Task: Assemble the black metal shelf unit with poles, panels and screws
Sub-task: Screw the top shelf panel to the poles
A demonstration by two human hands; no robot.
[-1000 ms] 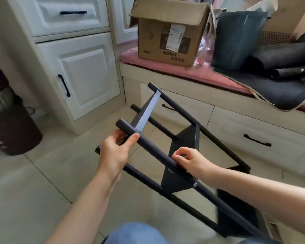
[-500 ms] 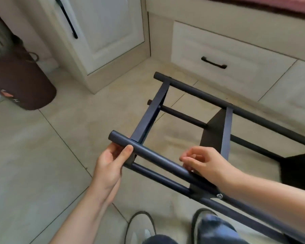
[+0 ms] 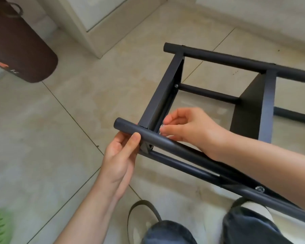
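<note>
Black matte metal, tubular poles joined by flat panels: your shelf unit (image 3: pixel 167 95) lies tipped on its side over the beige tile floor (image 3: pixel 60 120), running from centre frame out toward 3 o'clock. Near pole (image 3: pixel 153 138) is round and smooth. End panel (image 3: pixel 163 92) is folded sheet with a bright screw (image 3: pixel 176 85) at its far corner; a second screw head (image 3: pixel 259 188) sits at 5 o'clock. Your left hand (image 3: pixel 121 155) grips the near pole's end, thumb on top. Your right hand (image 3: pixel 190 128) pinches something small and shiny, possibly a screw, just inside the end panel. Brown bin (image 3: pixel 19 50) at 10 o'clock.
</note>
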